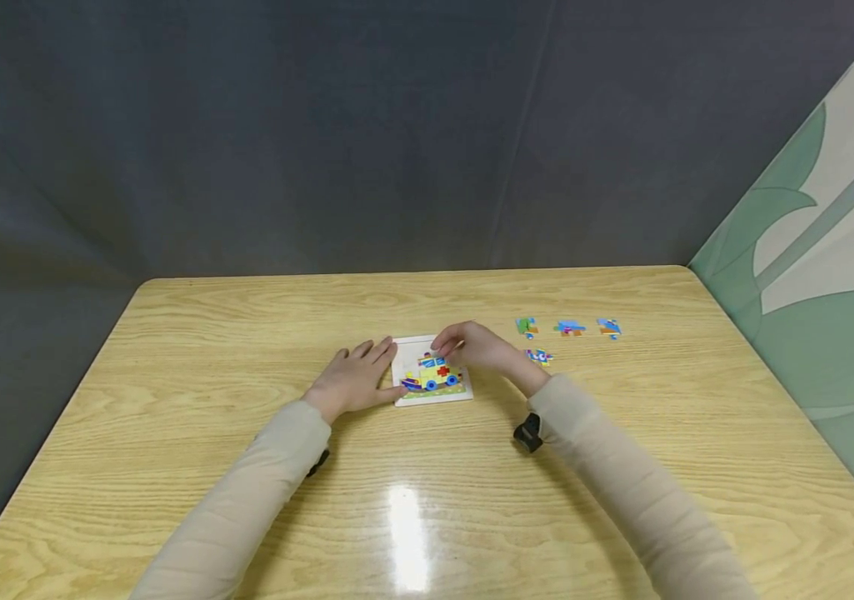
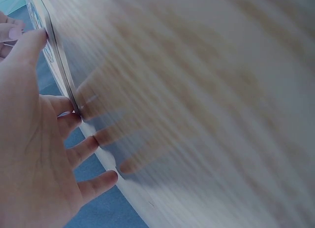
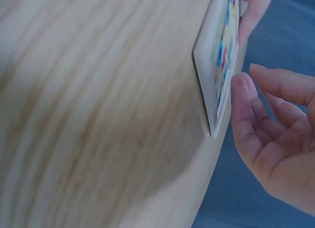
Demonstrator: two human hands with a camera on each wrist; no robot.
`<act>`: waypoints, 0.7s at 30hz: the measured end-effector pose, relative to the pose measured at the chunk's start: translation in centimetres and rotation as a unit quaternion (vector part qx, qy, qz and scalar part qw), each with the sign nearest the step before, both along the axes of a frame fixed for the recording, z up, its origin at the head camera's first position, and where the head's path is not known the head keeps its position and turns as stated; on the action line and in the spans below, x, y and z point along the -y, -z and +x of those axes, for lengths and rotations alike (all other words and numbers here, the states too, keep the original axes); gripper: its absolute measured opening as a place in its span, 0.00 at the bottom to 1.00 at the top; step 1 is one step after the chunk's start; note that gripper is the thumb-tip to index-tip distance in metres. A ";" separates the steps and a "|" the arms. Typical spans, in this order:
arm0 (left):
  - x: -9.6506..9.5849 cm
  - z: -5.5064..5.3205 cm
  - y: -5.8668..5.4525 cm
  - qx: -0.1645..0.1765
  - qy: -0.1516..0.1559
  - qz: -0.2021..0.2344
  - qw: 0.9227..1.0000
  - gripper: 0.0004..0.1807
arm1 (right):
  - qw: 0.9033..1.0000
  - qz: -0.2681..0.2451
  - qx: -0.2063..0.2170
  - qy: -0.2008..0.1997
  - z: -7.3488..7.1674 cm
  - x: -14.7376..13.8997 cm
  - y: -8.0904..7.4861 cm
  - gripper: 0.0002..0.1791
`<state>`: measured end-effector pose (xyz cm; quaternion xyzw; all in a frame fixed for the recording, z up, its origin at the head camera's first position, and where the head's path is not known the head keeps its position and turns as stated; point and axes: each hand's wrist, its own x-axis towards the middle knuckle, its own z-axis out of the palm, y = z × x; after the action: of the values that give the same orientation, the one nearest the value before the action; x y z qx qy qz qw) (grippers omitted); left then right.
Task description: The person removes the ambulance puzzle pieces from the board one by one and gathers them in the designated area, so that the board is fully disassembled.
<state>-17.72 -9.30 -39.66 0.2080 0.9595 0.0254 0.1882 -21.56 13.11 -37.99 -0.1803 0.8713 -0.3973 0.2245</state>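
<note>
A white-framed jigsaw board (image 1: 434,402) lies on the table, with joined pieces showing a yellow ambulance (image 1: 432,374) with a red cross; the upper strip shows bare white. Fingers spread, my left hand (image 1: 355,379) rests along the board's left edge, thumb on its lower left side. In the left wrist view the left hand (image 2: 39,124) touches the table and the board's edge. Over the board's upper right is my right hand (image 1: 475,346). Seen from the right wrist, the right hand (image 3: 280,124) has loosely bent fingers, thumb apart from the forefinger, and no piece visible between them.
Right of the board lie loose jigsaw pieces: a green-and-blue one (image 1: 526,326), a blue one with pink (image 1: 569,327), a blue-and-orange one (image 1: 609,327) and, nearer, a purple-and-yellow one (image 1: 539,357). A dark curtain (image 1: 397,142) hangs behind the wooden table (image 1: 247,333).
</note>
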 end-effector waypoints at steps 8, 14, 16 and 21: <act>0.0 0.1 0.0 -0.003 0.002 -0.002 1.000 0.45 | 0.999 0.023 -0.014 -0.019 0.3 1.0 0.4 0.16; 0.0 0.1 0.0 -0.004 0.005 -0.002 1.000 0.45 | 0.998 0.046 -0.009 -0.030 0.4 1.5 0.1 0.17; 0.0 0.1 -0.1 -0.006 0.006 -0.002 1.000 0.45 | 0.997 0.062 -0.018 -0.037 0.3 1.7 0.1 0.17; 0.0 0.0 -0.1 -0.006 0.008 -0.005 1.000 0.45 | 0.992 0.100 -0.047 -0.061 0.1 2.2 0.4 0.17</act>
<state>-17.68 -9.30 -39.61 0.2151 0.9591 0.0175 0.1835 -21.50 10.95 -38.42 -0.2284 0.9038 -0.2843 0.2240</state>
